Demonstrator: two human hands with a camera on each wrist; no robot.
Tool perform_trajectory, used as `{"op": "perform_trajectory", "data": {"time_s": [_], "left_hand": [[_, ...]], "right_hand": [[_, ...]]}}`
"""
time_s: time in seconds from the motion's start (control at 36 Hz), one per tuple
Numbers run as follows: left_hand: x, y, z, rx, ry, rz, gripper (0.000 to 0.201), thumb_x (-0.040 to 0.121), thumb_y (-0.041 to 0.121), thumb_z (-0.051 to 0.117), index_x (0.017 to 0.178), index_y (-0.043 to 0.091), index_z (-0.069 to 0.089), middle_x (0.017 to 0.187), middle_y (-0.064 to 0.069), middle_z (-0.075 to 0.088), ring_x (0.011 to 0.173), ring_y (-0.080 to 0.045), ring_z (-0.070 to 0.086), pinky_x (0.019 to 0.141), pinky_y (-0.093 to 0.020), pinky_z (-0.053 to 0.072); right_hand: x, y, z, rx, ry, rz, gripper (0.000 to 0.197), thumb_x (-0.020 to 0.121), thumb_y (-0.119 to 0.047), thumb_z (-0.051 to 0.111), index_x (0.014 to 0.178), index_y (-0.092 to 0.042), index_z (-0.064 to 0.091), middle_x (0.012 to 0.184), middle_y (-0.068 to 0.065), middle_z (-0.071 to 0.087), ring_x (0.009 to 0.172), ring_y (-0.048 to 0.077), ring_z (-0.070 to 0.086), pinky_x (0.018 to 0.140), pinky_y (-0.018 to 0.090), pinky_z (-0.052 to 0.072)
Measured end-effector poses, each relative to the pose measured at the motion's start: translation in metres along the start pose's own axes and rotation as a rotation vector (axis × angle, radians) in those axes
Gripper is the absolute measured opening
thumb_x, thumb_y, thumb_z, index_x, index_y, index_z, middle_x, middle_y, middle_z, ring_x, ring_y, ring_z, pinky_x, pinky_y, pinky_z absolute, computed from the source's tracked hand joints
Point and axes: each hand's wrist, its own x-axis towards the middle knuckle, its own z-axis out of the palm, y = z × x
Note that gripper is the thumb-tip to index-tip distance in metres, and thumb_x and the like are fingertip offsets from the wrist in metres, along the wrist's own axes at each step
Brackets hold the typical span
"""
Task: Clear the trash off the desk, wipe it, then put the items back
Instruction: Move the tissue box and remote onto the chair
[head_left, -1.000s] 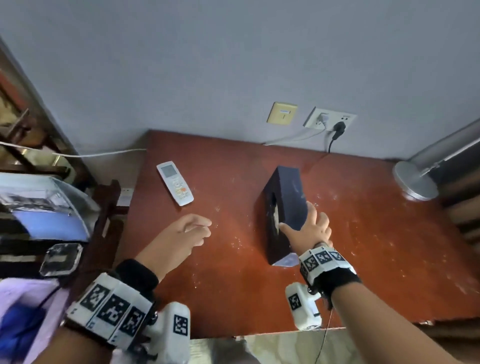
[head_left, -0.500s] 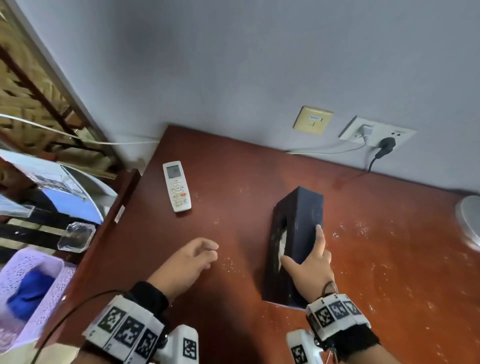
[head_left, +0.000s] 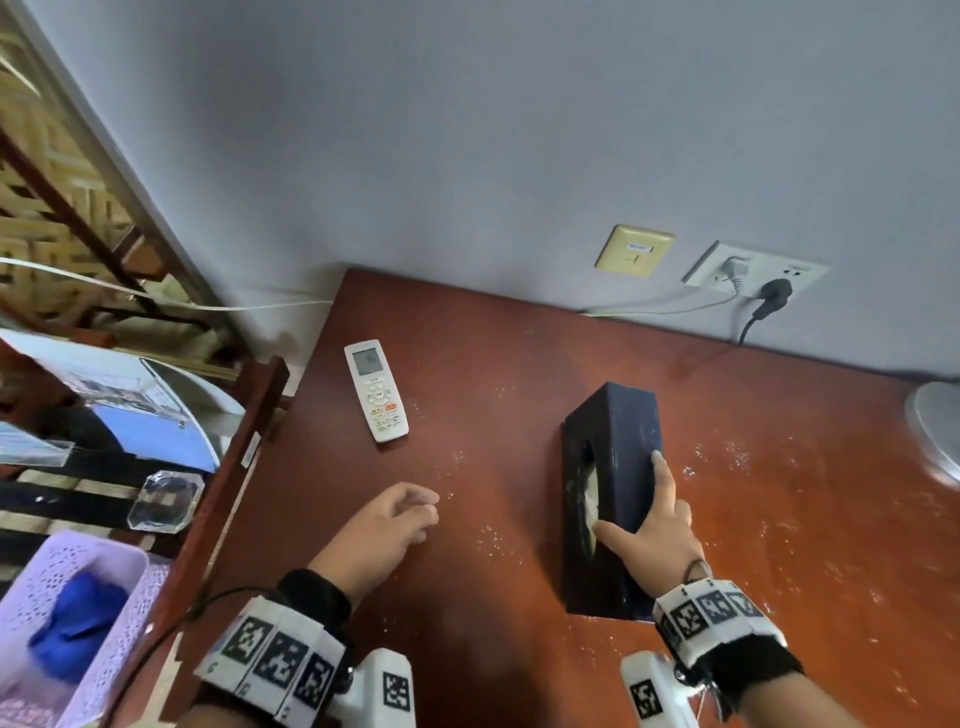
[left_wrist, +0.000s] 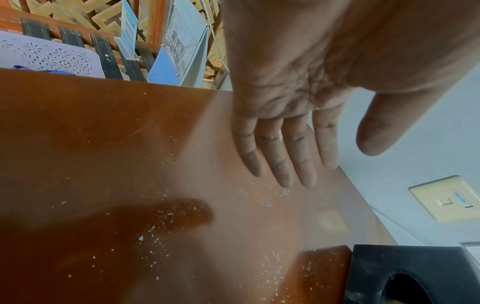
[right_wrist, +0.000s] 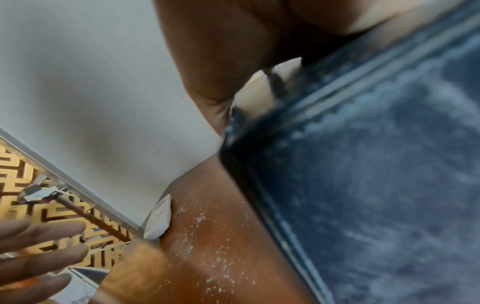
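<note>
One dark blue tissue box (head_left: 613, 488) stands on its side mid-worktop (head_left: 519, 364), gripped by our right hand (head_left: 652, 540), thumb at its opening. Our left hand (head_left: 382, 530) hovers beside it, fingers relaxed, holding nothing. White crumbs (left_wrist: 161, 230) dot the surface; a white remote (head_left: 376, 389) lies farther back.

Soft, even daylight, fairly bright. Worktop (head_left: 519, 364) shows pale sheen in the left wrist view, where the left hand (left_wrist: 298, 82) casts a dark shadow (left_wrist: 155, 218) onto it. Head view sharp in the middle, w/ wide-angle bending at edges; wall lines lean. Right wrist view blurred: dark blue box (right_wrist: 376, 185) fills the frame out of focus, its edges smeared. Specks (right_wrist: 218, 265) on the wood stay fairly crisp.
</note>
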Motion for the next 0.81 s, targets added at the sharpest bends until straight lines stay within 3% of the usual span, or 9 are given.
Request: {"op": "perform_trajectory", "data": {"time_s": [0.11,0.19,0.28,0.33,0.39,0.44,0.53,0.67,0.81], "left_hand": [[0.006,-0.001,-0.012,0.001,-0.003,-0.029,0.013,0.096,0.026,0.050,0.106,0.029,0.058,0.111,0.009,0.063,0.100,-0.008,0.060,0.075,-0.025,0.043],[0.018,0.004,-0.028,-0.031,0.091,-0.029,0.011,0.095,0.025,0.052,0.102,0.025,0.060,0.111,0.001,0.065,0.096,-0.012,0.060,0.070,-0.025,0.041],[0.028,0.016,-0.035,-0.116,0.136,-0.014,0.009,0.095,0.027,0.052,0.099,0.025,0.060,0.114,-0.005,0.064,0.100,-0.016,0.059,0.075,-0.028,0.044],[0.028,0.027,-0.031,-0.182,0.080,0.009,0.009,0.095,0.032,0.053,0.102,0.028,0.057,0.118,-0.002,0.062,0.108,-0.016,0.058,0.087,-0.032,0.045],[0.023,0.037,-0.021,-0.235,-0.038,0.042,0.028,0.088,0.054,0.054,0.109,0.036,0.052,0.120,0.004,0.061,0.110,-0.014,0.058,0.095,-0.036,0.045],[0.019,0.040,-0.010,-0.309,-0.187,0.066,0.061,0.072,0.074,0.054,0.121,0.039,0.047,0.118,0.006,0.065,0.109,-0.014,0.062,0.097,-0.040,0.046],[0.013,0.039,-0.003,-0.513,-0.294,0.080,0.079,0.064,0.069,0.071,0.131,0.033,0.049,0.119,-0.002,0.067,0.109,-0.024,0.064,0.103,-0.050,0.044],[-0.002,0.020,-0.021,-0.624,-0.186,0.116,0.078,0.063,0.034,0.085,0.130,0.026,0.046,0.118,-0.007,0.068,0.104,-0.029,0.067,0.094,-0.047,0.052],[-0.019,-0.014,-0.049,-0.690,-0.005,0.111,0.085,0.055,0.037,0.090,0.128,0.020,0.051,0.115,-0.011,0.068,0.102,-0.032,0.067,0.092,-0.051,0.052]], "right_hand": [[0.003,0.006,-0.006,0.099,0.005,-0.044,0.109,0.072,-0.034,0.078,0.148,-0.041,0.000,0.138,0.008,0.040,0.100,0.019,0.049,0.075,0.029,0.047],[0.002,0.011,-0.013,0.399,0.002,-0.031,0.105,0.070,-0.025,0.082,0.147,-0.040,0.013,0.148,0.001,0.036,0.117,0.021,0.050,0.093,0.041,0.048],[-0.010,-0.004,-0.020,0.912,-0.104,0.050,0.089,0.068,-0.019,0.076,0.139,-0.045,0.030,0.135,0.006,0.053,0.106,0.034,0.062,0.081,0.050,0.055],[-0.023,-0.024,-0.025,1.098,-0.194,0.009,0.069,0.074,-0.017,0.063,0.137,-0.038,0.040,0.122,0.008,0.063,0.092,0.033,0.068,0.066,0.044,0.059],[-0.032,-0.045,-0.026,1.179,-0.275,-0.066,0.062,0.077,-0.016,0.057,0.135,-0.033,0.045,0.121,0.009,0.065,0.092,0.031,0.069,0.062,0.039,0.058],[-0.038,-0.064,-0.023,1.213,-0.346,-0.140,0.064,0.077,-0.011,0.059,0.136,-0.032,0.045,0.125,0.009,0.063,0.102,0.033,0.066,0.068,0.040,0.058],[-0.043,-0.086,-0.013,1.213,-0.459,-0.241,0.076,0.070,-0.011,0.070,0.137,-0.036,0.044,0.130,0.007,0.060,0.113,0.036,0.060,0.079,0.046,0.056],[-0.051,-0.112,0.007,1.111,-0.659,-0.293,0.089,0.063,-0.017,0.074,0.140,-0.039,0.035,0.134,0.009,0.056,0.114,0.038,0.058,0.079,0.045,0.054],[-0.048,-0.136,0.038,0.795,-0.809,-0.296,0.111,0.059,-0.045,0.086,0.146,-0.040,0.016,0.131,-0.012,0.058,0.119,0.021,0.058,0.087,0.040,0.053]]}}
